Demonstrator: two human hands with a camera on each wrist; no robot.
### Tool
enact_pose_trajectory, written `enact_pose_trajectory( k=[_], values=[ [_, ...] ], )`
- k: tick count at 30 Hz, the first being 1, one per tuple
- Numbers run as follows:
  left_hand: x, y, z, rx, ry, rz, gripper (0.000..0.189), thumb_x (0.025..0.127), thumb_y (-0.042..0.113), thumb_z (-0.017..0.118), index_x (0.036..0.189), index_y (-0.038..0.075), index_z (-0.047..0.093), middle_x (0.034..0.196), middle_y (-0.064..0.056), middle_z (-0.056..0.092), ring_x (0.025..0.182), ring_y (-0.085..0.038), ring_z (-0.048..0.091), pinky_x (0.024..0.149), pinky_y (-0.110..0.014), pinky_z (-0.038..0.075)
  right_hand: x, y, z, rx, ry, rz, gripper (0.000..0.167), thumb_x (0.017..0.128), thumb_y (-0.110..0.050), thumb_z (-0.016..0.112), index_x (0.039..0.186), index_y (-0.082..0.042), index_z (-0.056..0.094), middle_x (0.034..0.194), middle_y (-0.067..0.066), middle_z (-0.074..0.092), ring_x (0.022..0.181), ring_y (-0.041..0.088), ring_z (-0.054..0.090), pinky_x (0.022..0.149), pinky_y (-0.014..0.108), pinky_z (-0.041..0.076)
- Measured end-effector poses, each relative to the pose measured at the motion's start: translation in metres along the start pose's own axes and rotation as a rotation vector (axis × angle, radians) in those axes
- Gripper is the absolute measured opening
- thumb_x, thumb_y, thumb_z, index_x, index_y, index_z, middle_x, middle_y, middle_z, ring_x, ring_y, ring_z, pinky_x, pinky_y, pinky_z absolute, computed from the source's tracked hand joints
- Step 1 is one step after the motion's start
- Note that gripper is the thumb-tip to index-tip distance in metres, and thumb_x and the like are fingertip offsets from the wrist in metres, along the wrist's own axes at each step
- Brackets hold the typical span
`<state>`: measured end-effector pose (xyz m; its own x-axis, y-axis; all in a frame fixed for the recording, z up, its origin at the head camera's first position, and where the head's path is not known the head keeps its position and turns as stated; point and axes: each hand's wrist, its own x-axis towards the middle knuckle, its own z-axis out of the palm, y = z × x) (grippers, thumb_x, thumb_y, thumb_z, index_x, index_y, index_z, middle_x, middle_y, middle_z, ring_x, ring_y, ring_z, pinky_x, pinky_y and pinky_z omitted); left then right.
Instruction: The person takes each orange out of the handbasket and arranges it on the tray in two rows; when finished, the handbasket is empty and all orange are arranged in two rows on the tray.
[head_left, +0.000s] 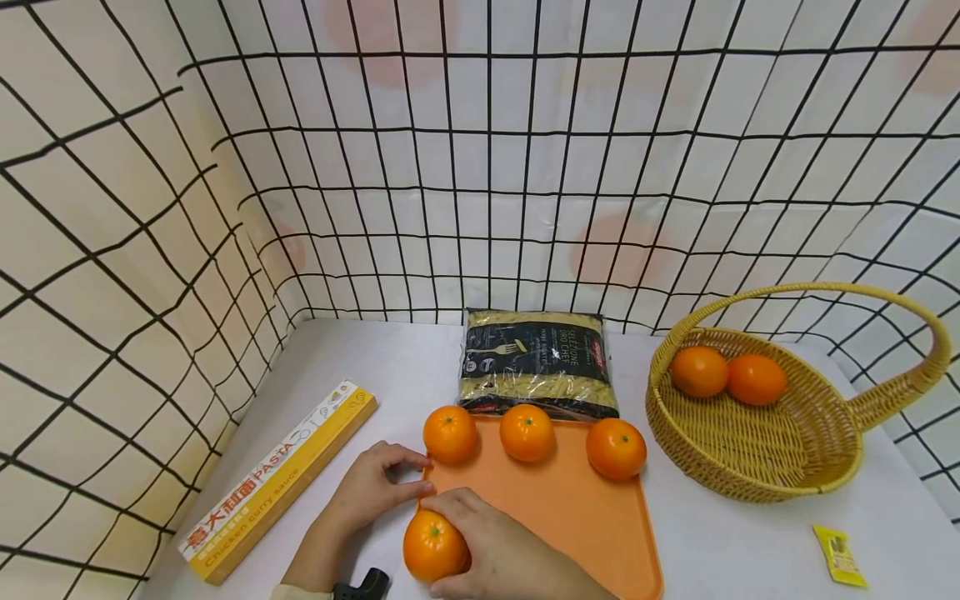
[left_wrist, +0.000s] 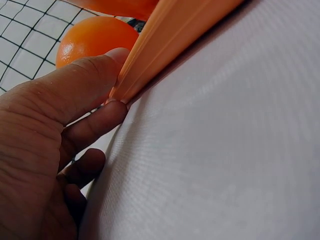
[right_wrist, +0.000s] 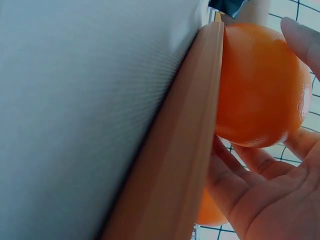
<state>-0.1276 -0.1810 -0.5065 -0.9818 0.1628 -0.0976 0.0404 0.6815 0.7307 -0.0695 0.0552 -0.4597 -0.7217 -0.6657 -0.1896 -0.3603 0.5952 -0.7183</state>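
My left hand (head_left: 375, 483) is at the left edge of an orange tray (head_left: 540, 508). Its thumb and index finger pinch the tray's rim, as the left wrist view shows. With my right hand (head_left: 498, 546) I grip an orange (head_left: 435, 546) at the tray's near left corner; fingers and thumb curve around it in the right wrist view. Along the far side of the tray sit a left orange (head_left: 450, 435), a middle orange (head_left: 527, 432) and a right orange (head_left: 616, 448).
Behind the tray lies a pasta bag (head_left: 536, 362). A long pasta box (head_left: 279, 483) rests at the left. On the right, a wicker basket (head_left: 765, 450) with a tall handle holds two oranges (head_left: 699, 372). A small yellow packet (head_left: 838, 556) lies near it. Grid-patterned walls enclose the table.
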Motion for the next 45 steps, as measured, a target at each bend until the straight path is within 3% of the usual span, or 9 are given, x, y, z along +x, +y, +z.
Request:
enact_pose_trajectory(
  k=[9,18,27,35,45],
  values=[
    [-0.001,0.001,0.0,-0.005,0.004,0.005,0.026,0.075,0.045,0.09,0.097,0.038,0.078,0.099,0.018,0.07,0.092,-0.011,0.053,0.084,-0.027,0.045,-0.001,-0.001,-0.001,-0.006,0.001,-0.009,0.081,0.081,-0.052,0.082,0.15,-0.04,0.041,0.145,-0.016,0.045,0.121,0.0,0.05,0.103,0.031,0.05],
    [-0.002,0.001,-0.001,-0.003,0.002,0.004,0.026,0.075,0.044,0.09,0.097,0.038,0.078,0.1,0.018,0.07,0.092,-0.011,0.052,0.083,-0.026,0.044,-0.001,0.001,0.0,-0.073,0.035,-0.095,0.076,0.087,-0.052,0.077,0.151,-0.031,0.042,0.146,-0.013,0.047,0.121,0.001,0.053,0.102,0.03,0.05],
    [-0.002,-0.002,0.0,-0.004,0.006,0.026,0.025,0.076,0.041,0.09,0.097,0.039,0.077,0.099,0.02,0.071,0.09,-0.01,0.053,0.081,-0.024,0.044,-0.003,-0.003,-0.005,-0.001,0.023,-0.01,0.081,0.083,-0.055,0.079,0.152,-0.04,0.039,0.151,-0.019,0.044,0.128,0.001,0.049,0.11,0.035,0.046],
    [-0.002,-0.001,0.0,0.004,0.013,0.031,0.026,0.075,0.042,0.09,0.097,0.04,0.077,0.096,0.02,0.069,0.088,-0.01,0.052,0.079,-0.024,0.044,-0.016,-0.006,-0.029,-0.021,0.127,0.055,0.083,0.082,-0.058,0.079,0.152,-0.042,0.038,0.153,-0.012,0.047,0.132,0.014,0.055,0.108,0.049,0.048],
    [0.0,0.0,0.001,-0.003,0.003,0.015,0.026,0.075,0.043,0.09,0.097,0.038,0.078,0.097,0.019,0.071,0.091,-0.011,0.053,0.081,-0.025,0.045,-0.032,-0.003,-0.063,0.151,0.215,0.114,0.08,0.083,-0.06,0.078,0.151,-0.04,0.041,0.154,-0.01,0.046,0.128,0.029,0.06,0.1,0.051,0.053]
  ],
)
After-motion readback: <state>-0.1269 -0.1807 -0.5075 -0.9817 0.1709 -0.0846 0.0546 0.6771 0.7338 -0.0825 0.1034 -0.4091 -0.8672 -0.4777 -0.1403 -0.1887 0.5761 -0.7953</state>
